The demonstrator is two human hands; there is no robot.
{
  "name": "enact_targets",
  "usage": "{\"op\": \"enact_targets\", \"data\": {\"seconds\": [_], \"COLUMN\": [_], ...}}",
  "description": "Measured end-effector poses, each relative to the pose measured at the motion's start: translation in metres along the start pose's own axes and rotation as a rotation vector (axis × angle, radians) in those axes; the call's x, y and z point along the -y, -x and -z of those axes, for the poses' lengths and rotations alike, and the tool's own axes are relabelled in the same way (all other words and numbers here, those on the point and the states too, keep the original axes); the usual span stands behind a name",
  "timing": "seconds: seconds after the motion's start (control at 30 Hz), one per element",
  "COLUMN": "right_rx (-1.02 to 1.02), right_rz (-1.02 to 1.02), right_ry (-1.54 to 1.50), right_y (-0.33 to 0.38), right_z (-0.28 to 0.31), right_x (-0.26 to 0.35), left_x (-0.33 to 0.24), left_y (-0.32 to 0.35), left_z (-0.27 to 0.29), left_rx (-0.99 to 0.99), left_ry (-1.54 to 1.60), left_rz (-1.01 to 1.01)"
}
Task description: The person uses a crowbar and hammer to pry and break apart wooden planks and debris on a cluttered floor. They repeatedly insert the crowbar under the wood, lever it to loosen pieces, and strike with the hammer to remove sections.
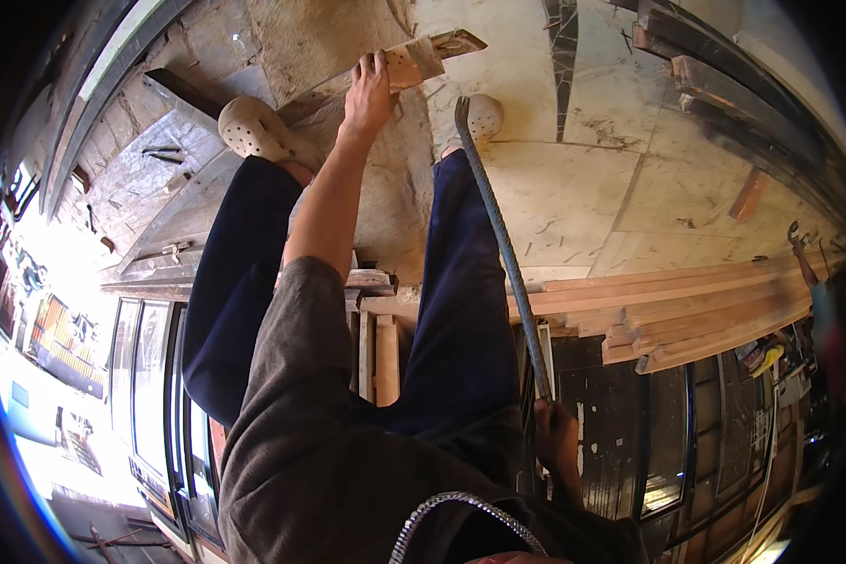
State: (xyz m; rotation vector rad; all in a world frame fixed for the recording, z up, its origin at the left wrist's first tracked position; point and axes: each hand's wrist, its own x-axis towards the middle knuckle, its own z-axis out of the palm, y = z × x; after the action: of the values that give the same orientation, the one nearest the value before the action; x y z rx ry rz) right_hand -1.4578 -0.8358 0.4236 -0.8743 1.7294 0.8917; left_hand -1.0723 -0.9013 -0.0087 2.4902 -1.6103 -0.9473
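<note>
My left hand [370, 92] reaches forward, its fingers curled over a weathered wooden board [459, 43] low over the floor. Just right of those fingers, the board's face is lighter and dotted with small dark holes. My right hand [556, 434] is back by my right hip, closed around the lower end of a long ribbed pry bar [504, 240]. That bar slants up past my right leg, and its forked claw tip is beside my right clog [482, 117]. My left clog [252, 128] is left of the board; whether it touches the wood I cannot tell.
Sawn timber beams [686, 315] are stacked at the right. Darker planks [724, 94] lie at the far right, near a short wood offcut [749, 194]. Loose nails or metal bits [163, 153] lie on a sheet at the left. Glass-paned frames [146, 376] stand lower left.
</note>
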Motion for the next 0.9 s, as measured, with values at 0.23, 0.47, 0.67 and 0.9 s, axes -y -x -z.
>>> {"op": "enact_targets", "data": {"seconds": [0.23, 0.47, 0.67, 0.9], "right_rx": [0.067, 0.368, 0.494, 0.578], "right_rz": [-0.006, -0.095, -0.102, 0.037], "right_ry": [-0.162, -0.272, -0.487, -0.698], "right_y": [0.021, 0.035, 0.037, 0.039], "right_z": [-0.007, 0.012, 0.007, 0.022], "right_x": [0.034, 0.072, 0.095, 0.111], "left_x": [-0.007, -0.01, -0.02, -0.056], "left_y": [-0.003, 0.001, 0.027, 0.131], "left_z": [0.002, 0.011, 0.027, 0.062], "left_rx": [0.046, 0.055, -0.049, -0.182], "left_ry": [0.027, 0.004, 0.173, 0.48], "left_rz": [0.027, 0.045, 0.227, 0.204]}}
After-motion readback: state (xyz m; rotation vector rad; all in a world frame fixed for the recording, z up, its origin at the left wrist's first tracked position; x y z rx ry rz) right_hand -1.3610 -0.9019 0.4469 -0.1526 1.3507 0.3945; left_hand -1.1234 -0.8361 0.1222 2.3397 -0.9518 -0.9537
